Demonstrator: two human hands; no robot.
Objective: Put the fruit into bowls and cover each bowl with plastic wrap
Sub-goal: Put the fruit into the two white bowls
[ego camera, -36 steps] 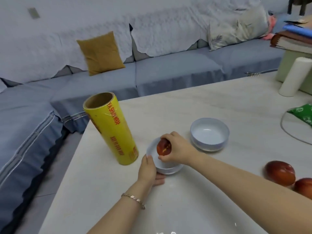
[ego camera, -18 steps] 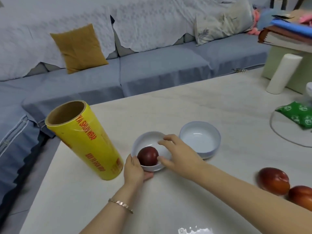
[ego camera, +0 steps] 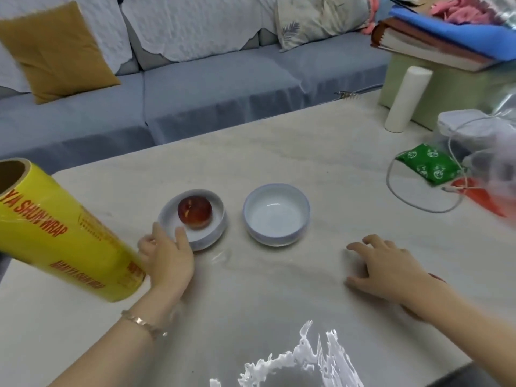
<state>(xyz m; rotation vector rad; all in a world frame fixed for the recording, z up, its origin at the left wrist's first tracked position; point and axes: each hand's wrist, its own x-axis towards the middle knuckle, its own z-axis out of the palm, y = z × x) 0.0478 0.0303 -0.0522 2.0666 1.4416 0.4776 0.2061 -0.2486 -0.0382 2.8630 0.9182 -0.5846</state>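
A red fruit [ego camera: 194,212] lies in the left white bowl [ego camera: 215,229]. To its right stands an empty white bowl [ego camera: 276,213]. My left hand [ego camera: 167,258] is at the left bowl's near rim, thumb over the rim and forefinger on the outer wall. A yellow plastic wrap roll [ego camera: 64,238] stands just left of that hand. My right hand [ego camera: 391,266] hovers palm down with spread fingers over the table, right of the empty bowl, holding nothing. A sliver of another red fruit [ego camera: 439,277] shows behind its wrist.
A white cylinder [ego camera: 407,99], a green packet [ego camera: 427,166], a white cable loop [ego camera: 418,203] and a clear plastic bag [ego camera: 494,169] crowd the table's right side. Books sit on a green box [ego camera: 452,82]. Crumpled film [ego camera: 304,361] lies at the near edge. A sofa runs behind.
My right hand set the fruit in the left bowl, let go and moved right, away from both bowls. My left hand stays at the bowl. The view has shifted right.
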